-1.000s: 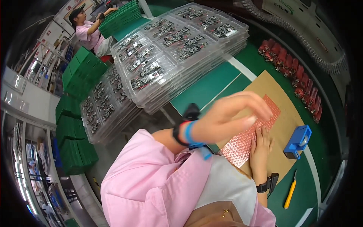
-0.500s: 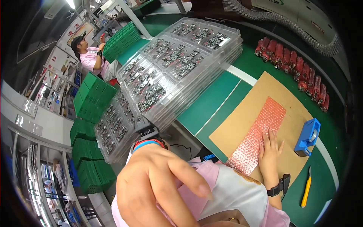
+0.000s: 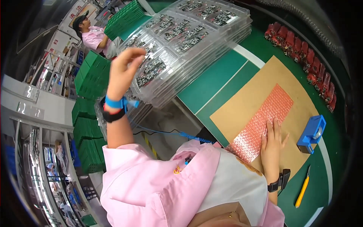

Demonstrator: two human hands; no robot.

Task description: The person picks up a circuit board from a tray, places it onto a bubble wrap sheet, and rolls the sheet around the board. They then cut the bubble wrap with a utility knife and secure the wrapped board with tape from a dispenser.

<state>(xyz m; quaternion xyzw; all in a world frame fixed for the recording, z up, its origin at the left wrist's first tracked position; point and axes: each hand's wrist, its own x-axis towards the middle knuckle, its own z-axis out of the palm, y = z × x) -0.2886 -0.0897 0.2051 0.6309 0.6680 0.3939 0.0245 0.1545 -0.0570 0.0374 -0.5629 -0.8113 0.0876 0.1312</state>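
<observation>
My right hand [image 3: 270,145] lies flat with fingers stretched out, its fingertips on the edge of a red bubble wrap strip [image 3: 261,125]. The strip rests on a brown cardboard sheet [image 3: 242,100] on the green bench. My left hand [image 3: 123,72], with a blue wrist strap [image 3: 115,103], is raised in front of the stack of clear plastic trays [image 3: 204,73]. Its fingers are bent, a gap shows between them and the thumb, and no held thing can be seen. Small circuit boards [image 3: 174,30] with wires fill the top tray's compartments.
A blue tape dispenser [image 3: 312,134] stands at the cardboard's right edge; a yellow-handled cutter [image 3: 302,189] lies nearer. Red-wrapped bundles [image 3: 302,53] line the far right. Green crates [image 3: 89,75] are stacked at left. A co-worker in pink [image 3: 94,38] is beyond them.
My left hand has moved away from close to the camera, up and left toward the trays. The right hand stays on the bubble wrap. The whole view has shifted slightly.
</observation>
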